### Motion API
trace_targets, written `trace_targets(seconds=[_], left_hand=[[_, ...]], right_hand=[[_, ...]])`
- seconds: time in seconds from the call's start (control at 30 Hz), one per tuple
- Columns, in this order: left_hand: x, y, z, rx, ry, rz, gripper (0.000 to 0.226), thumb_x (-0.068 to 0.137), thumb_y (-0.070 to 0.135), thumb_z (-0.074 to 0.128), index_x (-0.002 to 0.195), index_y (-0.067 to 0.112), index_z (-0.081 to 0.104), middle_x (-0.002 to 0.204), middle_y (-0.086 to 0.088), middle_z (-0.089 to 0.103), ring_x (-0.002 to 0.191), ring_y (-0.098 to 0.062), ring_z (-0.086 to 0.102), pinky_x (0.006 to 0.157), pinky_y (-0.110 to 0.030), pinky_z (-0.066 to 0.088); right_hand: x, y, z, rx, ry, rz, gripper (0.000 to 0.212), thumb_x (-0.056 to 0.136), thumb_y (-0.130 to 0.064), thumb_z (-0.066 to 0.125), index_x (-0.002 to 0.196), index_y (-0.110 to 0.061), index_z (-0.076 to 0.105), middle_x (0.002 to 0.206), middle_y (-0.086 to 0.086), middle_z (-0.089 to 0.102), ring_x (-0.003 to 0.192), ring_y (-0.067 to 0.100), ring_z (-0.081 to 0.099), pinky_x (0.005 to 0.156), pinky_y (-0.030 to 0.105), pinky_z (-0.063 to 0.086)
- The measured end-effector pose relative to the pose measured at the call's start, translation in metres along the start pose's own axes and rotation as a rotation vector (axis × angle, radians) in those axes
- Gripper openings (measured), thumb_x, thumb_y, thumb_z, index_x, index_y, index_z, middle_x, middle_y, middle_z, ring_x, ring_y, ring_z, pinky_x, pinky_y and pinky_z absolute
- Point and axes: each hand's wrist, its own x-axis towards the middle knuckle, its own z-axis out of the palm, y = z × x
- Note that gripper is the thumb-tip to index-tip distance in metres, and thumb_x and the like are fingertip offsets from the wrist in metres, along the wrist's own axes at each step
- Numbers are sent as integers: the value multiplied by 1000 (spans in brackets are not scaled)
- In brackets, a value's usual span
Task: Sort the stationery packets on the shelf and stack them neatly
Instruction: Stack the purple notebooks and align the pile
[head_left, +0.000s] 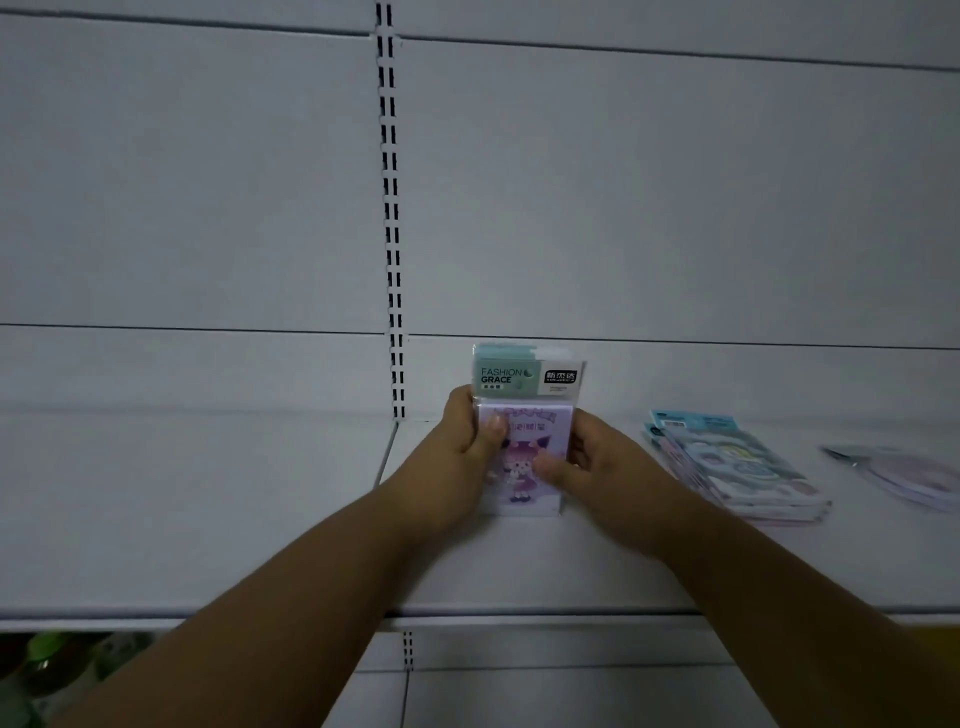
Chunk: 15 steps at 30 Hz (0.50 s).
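A stack of stationery packets (524, 415) stands on the white shelf (208, 519) near its back wall. Its front packet has a green header reading FASHION GRACE and a lilac card with a pink cartoon figure. My left hand (462, 447) grips the stack's left edge, thumb on the front. My right hand (597, 462) holds its right edge, thumb across the lower front. A second pile of blue and white packets (737, 467) lies flat to the right.
A round lilac packet (904, 473) lies at the far right of the shelf. A slotted upright (392, 234) runs up the back wall. Green items (47, 670) show below the shelf at the lower left.
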Motion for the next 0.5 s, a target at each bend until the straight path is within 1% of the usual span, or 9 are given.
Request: trace_targets(seconds=[0.03,0.1,0.2,0.27,0.33,0.4,0.43,0.5], left_hand=[[0,0,-5,65,-21,-31,33,101,37,37,132,27,40,119,10,62,101,6,61,79,-12,50],[-2,-1,-12,144,-82,-96,33,102,31,42,135,27,40,123,10,61,106,-1,60,87,-19,48],[-6,-4,-14,260,-135,-163,36,102,25,45,138,30,41,129,10,59,111,-6,56,87,-20,44],[-7,-5,-12,318,-144,-155,38,102,23,45,140,28,40,133,8,57,116,-9,53,94,-25,40],[-6,-6,-10,386,-154,-124,40,102,22,44,141,25,38,137,6,54,121,-11,50,98,-25,36],[-5,-6,-9,413,-130,-111,39,101,22,46,140,25,41,138,4,54,121,-13,51,101,-28,37],[-5,-7,-10,420,-112,-107,38,100,22,47,138,25,43,137,2,55,121,-15,52,104,-33,39],[-5,-7,-11,446,-94,-95,35,99,23,49,134,23,48,133,-1,56,119,-19,54,104,-42,43]], right_hand=[[0,0,-1,-4,-12,-2,37,87,-24,67,121,-32,54,113,-10,69,101,7,66,92,39,55],[2,0,-3,-5,4,-16,43,84,-22,71,122,-29,54,115,-8,68,103,9,66,92,41,55],[2,3,-1,7,36,-30,43,82,-22,73,120,-26,54,115,-5,69,104,12,65,92,43,54],[1,4,1,7,42,-37,42,83,-23,72,121,-25,55,114,-4,69,103,14,65,92,45,54],[1,5,2,-4,52,-44,41,83,-23,72,121,-25,56,113,-4,69,101,14,66,90,43,55],[1,5,2,-16,69,-52,38,83,-24,72,118,-26,57,110,-5,70,96,11,67,84,38,58],[1,5,1,-27,76,-56,37,83,-25,72,116,-28,57,108,-6,70,93,7,68,79,31,59],[-1,4,0,-55,88,-56,35,83,-28,72,114,-31,57,104,-9,70,86,0,68,68,16,56]])
